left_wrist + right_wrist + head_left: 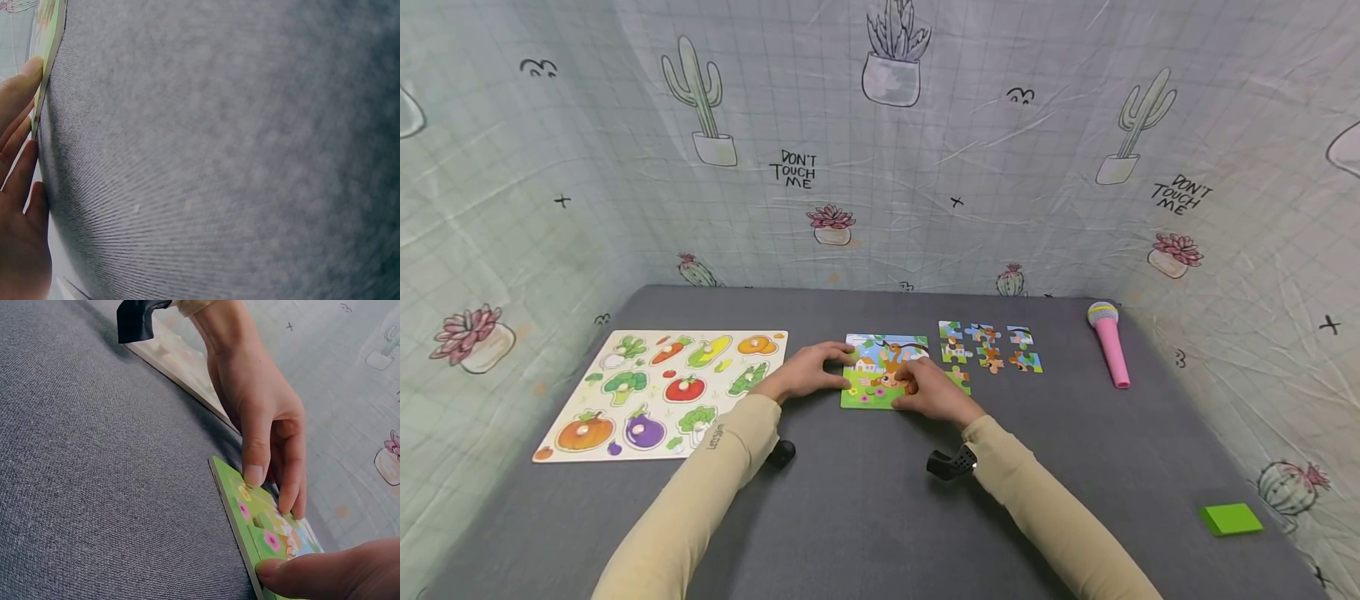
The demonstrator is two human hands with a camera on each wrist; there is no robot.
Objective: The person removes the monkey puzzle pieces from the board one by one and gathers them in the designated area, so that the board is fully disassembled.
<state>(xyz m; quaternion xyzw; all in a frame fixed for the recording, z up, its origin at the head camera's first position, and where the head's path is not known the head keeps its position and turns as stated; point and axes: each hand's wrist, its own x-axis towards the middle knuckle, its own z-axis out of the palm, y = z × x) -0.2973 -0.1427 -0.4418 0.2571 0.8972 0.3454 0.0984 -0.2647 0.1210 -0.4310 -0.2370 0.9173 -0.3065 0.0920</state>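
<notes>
A small puzzle board [867,375] with a monkey picture lies mid-table. My left hand [808,372] touches its left edge, thumb and fingertips apart along the rim, fingers fairly straight. My right hand [937,392] bends over the board's right part, thumb at the front edge and fingers on the monkey's face. In the right wrist view, a green puzzle piece with a pink flower [269,537] sits slightly raised by the right thumb [312,570]; the right fingers are out of that view. Loose puzzle pieces [991,358] lie just right of the board.
A large vegetable peg board [655,367] lies on the left, partly behind the left forearm. A pink toy microphone [1111,346] is at the right back, and a green block [1232,519] at the right front. A printed cloth [910,167] surrounds the grey table [865,517].
</notes>
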